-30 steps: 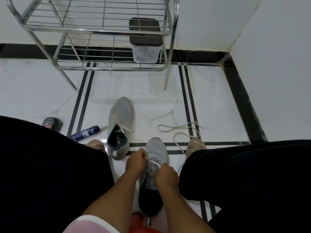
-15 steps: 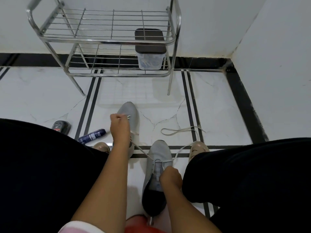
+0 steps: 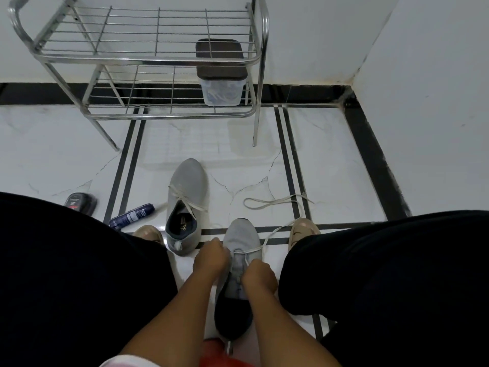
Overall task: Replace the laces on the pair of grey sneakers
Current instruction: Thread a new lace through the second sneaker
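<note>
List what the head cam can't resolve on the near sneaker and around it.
- Near sneaker: eyelets under left hand and right hand hidden; each grip unclear.
- Loose lace: its near end runs behind the right knee.
- Blue can: label too small.
- Clear box: contents blurred.

A white lace (image 3: 247, 250) is pinched by both hands over the near grey sneaker (image 3: 239, 263). The left hand (image 3: 211, 256) is at its left side, the right hand (image 3: 260, 275) at its right.
</note>
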Tool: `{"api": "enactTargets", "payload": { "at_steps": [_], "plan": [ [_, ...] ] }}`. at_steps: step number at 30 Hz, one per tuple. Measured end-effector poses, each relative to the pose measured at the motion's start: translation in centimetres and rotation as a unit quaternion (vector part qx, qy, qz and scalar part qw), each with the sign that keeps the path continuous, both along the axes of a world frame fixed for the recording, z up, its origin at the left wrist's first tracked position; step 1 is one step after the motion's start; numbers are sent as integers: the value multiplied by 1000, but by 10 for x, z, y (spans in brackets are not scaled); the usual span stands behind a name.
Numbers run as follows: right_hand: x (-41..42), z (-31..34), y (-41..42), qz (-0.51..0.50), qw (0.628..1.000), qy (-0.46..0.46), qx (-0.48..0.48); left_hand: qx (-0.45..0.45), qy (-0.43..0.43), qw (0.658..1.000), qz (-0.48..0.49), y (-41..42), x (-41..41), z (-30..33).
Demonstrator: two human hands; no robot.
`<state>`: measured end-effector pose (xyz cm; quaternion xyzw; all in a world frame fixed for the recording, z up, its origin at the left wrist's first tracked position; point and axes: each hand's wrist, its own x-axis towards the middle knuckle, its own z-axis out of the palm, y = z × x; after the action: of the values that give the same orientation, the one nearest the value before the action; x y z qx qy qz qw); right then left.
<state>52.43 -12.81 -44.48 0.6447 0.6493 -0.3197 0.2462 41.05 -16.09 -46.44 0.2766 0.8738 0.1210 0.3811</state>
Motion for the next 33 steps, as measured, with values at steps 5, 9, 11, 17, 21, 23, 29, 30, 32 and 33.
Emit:
{"api": "enactTargets", "payload": {
  "at_steps": [5,9,11,17,21,23,29,30,32,33],
  "plan": [
    [0,0,1,-34,999,9,-5,200,-299,809,464,24,-16,34],
    [-1,-2,0,-58,998,17,-11,234,-183,836,461,34,-47,44],
    [-1,-3,0,-63,998,16,-14,193,-62,937,284,31,-46,44],
    [-2,-2,2,-70,997,17,-25,-34,40,993,-109,6,-16,6],
    [-3,-2,1,-75,997,24,-24,-5,3,999,-38,-9,2,-1],
    [-3,-2,0,-78,996,30,-25,46,-36,995,78,-7,-3,-2],
    [2,-1,3,-87,995,29,-27,285,-364,586,666,8,-24,21],
    [1,-1,3,-87,995,28,-29,278,-361,585,672,5,-27,22],
    [1,-1,3,-91,995,26,-32,194,-264,765,554,2,-27,17],
    [1,-2,3,-91,995,26,-32,138,-188,861,452,0,-24,10]
  ]
}}
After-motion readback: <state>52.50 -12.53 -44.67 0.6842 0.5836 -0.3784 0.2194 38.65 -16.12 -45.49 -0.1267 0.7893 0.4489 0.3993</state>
